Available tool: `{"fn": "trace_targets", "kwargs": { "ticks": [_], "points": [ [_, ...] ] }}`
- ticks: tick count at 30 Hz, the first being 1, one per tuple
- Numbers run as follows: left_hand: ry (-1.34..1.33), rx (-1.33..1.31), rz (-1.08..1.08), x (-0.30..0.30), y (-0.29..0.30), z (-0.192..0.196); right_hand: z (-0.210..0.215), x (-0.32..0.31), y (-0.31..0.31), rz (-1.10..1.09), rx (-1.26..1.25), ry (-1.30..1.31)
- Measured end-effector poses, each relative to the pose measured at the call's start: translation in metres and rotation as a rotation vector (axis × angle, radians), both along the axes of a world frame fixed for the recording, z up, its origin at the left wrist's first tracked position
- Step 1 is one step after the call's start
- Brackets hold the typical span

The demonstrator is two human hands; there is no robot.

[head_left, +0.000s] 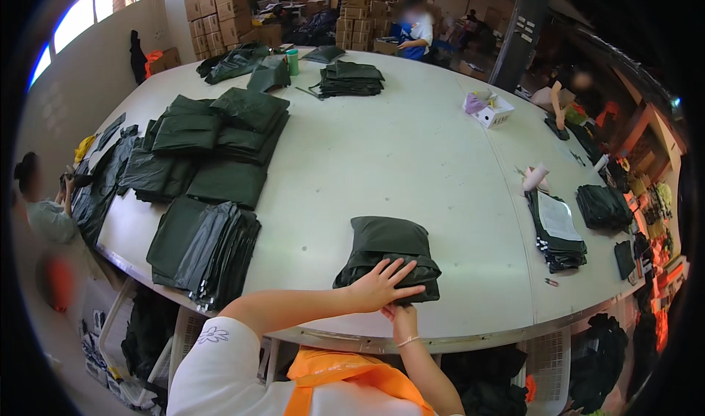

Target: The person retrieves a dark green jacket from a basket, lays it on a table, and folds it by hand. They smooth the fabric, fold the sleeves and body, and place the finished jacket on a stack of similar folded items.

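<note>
A folded dark green garment [388, 232], smooth and sheet-like, lies as a squarish bundle near the front edge of the table. My left hand [382, 284] rests flat across its near part, fingers spread. Below it, my right hand [400, 319] is closed at the bundle's near edge, and its fingertips are partly hidden by the bundle and the left hand. A band crosses the middle of the bundle like a folded-over flap.
Stacks of folded dark green garments [198, 243] cover the white table's [389, 144] left side. Another stack [351, 78] lies at the far side. At right are papers on a pile [557, 216] and a white box [488, 111]. Other people stand beyond the table and at far left.
</note>
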State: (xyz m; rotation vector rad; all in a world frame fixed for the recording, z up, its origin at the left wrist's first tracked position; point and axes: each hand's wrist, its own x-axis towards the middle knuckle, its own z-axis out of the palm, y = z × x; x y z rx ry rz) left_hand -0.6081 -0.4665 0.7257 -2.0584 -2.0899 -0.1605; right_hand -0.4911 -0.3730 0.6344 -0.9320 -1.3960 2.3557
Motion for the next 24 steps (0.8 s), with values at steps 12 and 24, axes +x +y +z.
{"fn": "trace_targets", "kwargs": {
  "ticks": [12,24],
  "points": [
    [0.250,0.152,-0.107,-0.010,0.032,-0.026,0.003,0.000,-0.004,0.034,0.173,-0.068],
    [0.069,0.076,-0.358,0.006,-0.011,-0.052,-0.010,0.032,-0.016,0.117,0.360,-0.200]
  ]
}}
